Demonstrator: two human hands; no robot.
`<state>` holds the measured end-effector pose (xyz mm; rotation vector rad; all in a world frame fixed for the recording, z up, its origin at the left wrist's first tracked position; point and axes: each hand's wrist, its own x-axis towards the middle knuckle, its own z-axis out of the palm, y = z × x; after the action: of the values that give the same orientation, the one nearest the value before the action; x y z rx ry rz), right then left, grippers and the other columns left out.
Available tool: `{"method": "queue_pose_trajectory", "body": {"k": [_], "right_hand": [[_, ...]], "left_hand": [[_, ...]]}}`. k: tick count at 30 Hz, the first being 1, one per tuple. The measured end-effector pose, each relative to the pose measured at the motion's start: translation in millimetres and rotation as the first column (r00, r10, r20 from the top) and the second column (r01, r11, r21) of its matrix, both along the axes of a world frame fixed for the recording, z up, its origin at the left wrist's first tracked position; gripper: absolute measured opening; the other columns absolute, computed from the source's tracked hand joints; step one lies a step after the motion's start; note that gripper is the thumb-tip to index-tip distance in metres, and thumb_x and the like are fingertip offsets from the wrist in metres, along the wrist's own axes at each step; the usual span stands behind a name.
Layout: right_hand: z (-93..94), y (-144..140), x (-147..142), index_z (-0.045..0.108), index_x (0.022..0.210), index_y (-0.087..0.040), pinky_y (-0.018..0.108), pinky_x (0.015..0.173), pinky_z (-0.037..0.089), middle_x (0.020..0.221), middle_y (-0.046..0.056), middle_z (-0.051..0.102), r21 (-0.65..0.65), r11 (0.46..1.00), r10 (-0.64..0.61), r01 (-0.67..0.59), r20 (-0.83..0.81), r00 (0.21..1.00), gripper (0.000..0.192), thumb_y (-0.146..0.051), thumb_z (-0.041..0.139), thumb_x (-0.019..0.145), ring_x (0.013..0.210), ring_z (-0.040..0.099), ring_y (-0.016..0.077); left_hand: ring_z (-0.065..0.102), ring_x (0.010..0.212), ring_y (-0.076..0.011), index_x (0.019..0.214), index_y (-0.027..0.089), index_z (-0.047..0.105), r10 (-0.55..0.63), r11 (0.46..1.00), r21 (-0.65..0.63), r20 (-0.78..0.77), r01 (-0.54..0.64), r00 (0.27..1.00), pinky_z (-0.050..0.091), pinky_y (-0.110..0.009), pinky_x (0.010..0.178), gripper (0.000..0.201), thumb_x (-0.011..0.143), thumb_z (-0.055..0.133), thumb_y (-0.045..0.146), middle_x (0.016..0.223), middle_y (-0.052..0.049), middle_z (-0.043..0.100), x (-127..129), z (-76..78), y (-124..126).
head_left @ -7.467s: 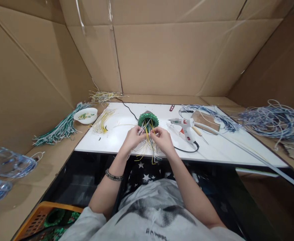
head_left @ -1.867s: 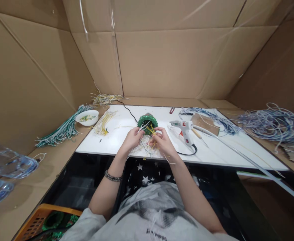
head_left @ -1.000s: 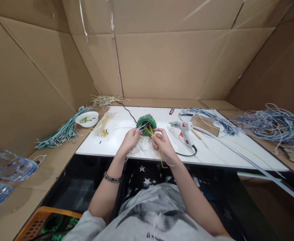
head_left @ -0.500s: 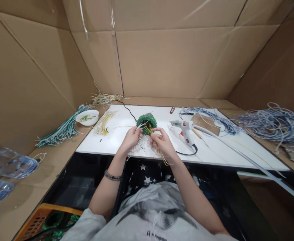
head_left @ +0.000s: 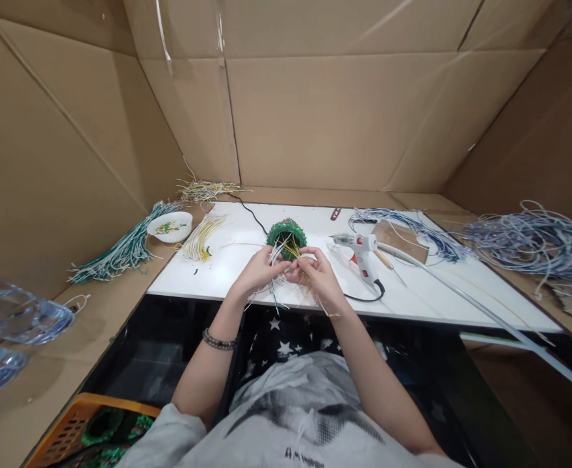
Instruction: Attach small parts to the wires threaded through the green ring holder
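A green, bumpy, hollow piece (head_left: 286,229) lies on the white board with its dark opening toward me. Thin white, green and yellow wires (head_left: 279,247) come out of that opening and spread down toward the board's front edge. My left hand (head_left: 260,272) is closed on white and green wires at the left of the opening, thumb reaching inward. On the other side my right hand (head_left: 315,270) pinches the yellow wires, its fingertips almost meeting the left thumb. Loose wire ends hang below both hands.
A white glue gun (head_left: 359,250) and an awl (head_left: 390,265) lie to the right. Blue-white wires (head_left: 534,240) are heaped beyond. At left are a white bowl (head_left: 169,227), yellow wires (head_left: 203,239) and green-white wires (head_left: 120,250). An orange basket (head_left: 66,426) stands below; cardboard walls surround the board.
My left hand has moved slightly inward, its thumb now stretched toward the right fingertips. More white and green wires are gathered at that hand. The right hand has barely shifted.
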<state>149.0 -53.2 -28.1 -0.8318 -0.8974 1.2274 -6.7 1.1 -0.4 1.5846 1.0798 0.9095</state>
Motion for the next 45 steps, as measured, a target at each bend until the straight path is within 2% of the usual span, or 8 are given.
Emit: {"method": "queue_pose_trajectory", "body": {"k": [3,8,15,23,33,37,41,45], "right_hand": [[0.8,-0.5,-2.4,0.053,0.101,-0.024,0.026,0.069,0.057,0.073,-0.006,0.073,0.018,1.000,-0.019,0.018,0.060,0.998,0.042,-0.038,0.083,0.075,0.062,0.064,0.0097],[3.3,-3.5,-4.7,0.051,0.107,-0.024,0.021,0.057,0.048,0.071,-0.007,0.071,0.025,1.000,-0.008,0.003,0.180,0.984,0.043,-0.034,0.079,0.076,0.061,0.062,0.0110],[3.5,-4.5,-4.8,0.047,0.111,-0.027,0.022,0.047,0.050,0.072,-0.012,0.065,-0.013,0.999,0.048,-0.047,0.203,0.978,0.049,-0.034,0.078,0.074,0.046,0.060,0.0100],[-0.6,-4.3,-4.7,0.047,0.113,-0.028,0.024,0.056,0.057,0.080,-0.009,0.071,0.009,0.996,0.080,-0.085,0.261,0.962,0.048,-0.031,0.078,0.077,0.054,0.074,0.0152],[12.1,-10.6,-3.3,0.049,0.116,-0.026,0.021,0.048,0.054,0.082,-0.009,0.068,-0.040,0.991,0.134,-0.129,0.235,0.963,0.057,-0.021,0.080,0.068,0.051,0.062,0.0089],[16.3,-15.2,-1.2,0.049,0.120,-0.027,0.024,0.056,0.058,0.083,-0.007,0.069,-0.044,0.969,0.248,-0.245,0.242,0.938,0.059,-0.021,0.080,0.071,0.058,0.064,0.0104],[16.0,-17.8,2.6,0.047,0.124,-0.027,0.026,0.064,0.059,0.079,-0.007,0.070,-0.017,0.917,0.391,-0.399,0.239,0.889,0.060,-0.022,0.082,0.074,0.065,0.068,0.0130],[13.3,-16.2,6.0,0.047,0.127,-0.028,0.031,0.075,0.059,0.085,-0.003,0.076,0.015,0.874,0.463,-0.485,0.270,0.844,0.060,-0.022,0.081,0.077,0.072,0.071,0.0146]], "left_hand": [[0.056,0.062,-0.0146,0.077,0.022,0.061,-0.049,0.998,0.042,0.004,0.048,0.999,0.041,-0.028,0.056,0.022,0.073,0.082,0.023,0.074,0.001,0.063,-0.7,-1.2,-0.5],[0.048,0.046,-0.0125,0.076,0.026,0.054,-0.057,0.993,-0.103,0.018,0.059,0.998,0.035,-0.030,0.048,0.025,0.081,0.078,0.030,0.059,0.002,0.058,1.4,-0.2,-2.0],[0.046,0.042,-0.0124,0.077,0.029,0.053,-0.044,0.990,-0.132,0.019,0.046,0.999,0.033,-0.031,0.044,0.031,0.082,0.080,0.045,0.052,0.003,0.056,1.7,1.6,-2.3],[0.045,0.041,-0.0113,0.074,0.027,0.053,-0.027,0.979,-0.201,0.074,0.042,0.997,0.031,-0.028,0.044,0.031,0.084,0.080,0.038,0.049,0.004,0.052,2.0,5.7,-3.3],[0.039,0.034,-0.0048,0.081,0.020,0.050,0.009,0.976,-0.215,0.083,0.009,0.997,0.024,-0.018,0.040,0.022,0.094,0.068,0.018,0.046,0.007,0.053,4.8,9.0,-4.6],[0.042,0.035,-0.0056,0.084,0.020,0.050,0.014,0.978,-0.207,0.080,0.003,0.997,0.025,-0.017,0.041,0.019,0.095,0.067,0.017,0.047,0.007,0.053,4.4,8.9,-4.7],[0.043,0.034,-0.0065,0.086,0.020,0.049,0.018,0.978,-0.209,0.070,-0.003,0.997,0.025,-0.018,0.041,0.018,0.095,0.063,0.014,0.046,0.008,0.053,4.8,7.6,-3.3],[0.040,0.034,-0.0057,0.084,0.020,0.050,0.021,0.978,-0.206,0.067,-0.007,0.998,0.025,-0.017,0.041,0.017,0.094,0.062,0.012,0.047,0.008,0.053,4.6,7.6,-2.9]]}}
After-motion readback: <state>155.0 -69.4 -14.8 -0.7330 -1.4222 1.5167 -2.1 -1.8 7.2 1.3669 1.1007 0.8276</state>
